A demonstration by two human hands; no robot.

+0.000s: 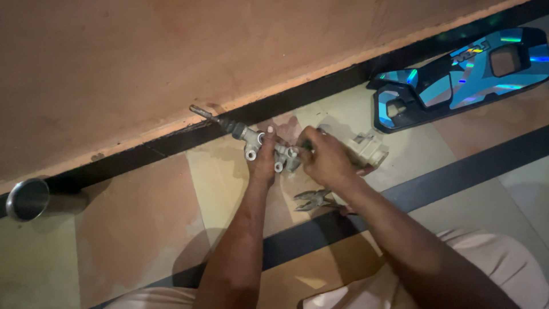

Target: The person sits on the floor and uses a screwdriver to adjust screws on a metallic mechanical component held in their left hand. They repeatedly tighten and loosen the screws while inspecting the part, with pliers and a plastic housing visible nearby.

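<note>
A single view is being recorded, from a camera being worn on the person's head. It is being aimed steeply downward and slightly forward, over both forearms, onto the tiled floor [143,229] at close range. The frame is being tilted, so that the base of the wall [171,57] is being seen as a diagonal running from lower left to upper right. The hands are being kept near the centre, the person's knees at the bottom edge. No second view is being supplied for overlap.

Bare forearms and hands [297,160], sleeveless; pale pink trousers [503,257].
</note>
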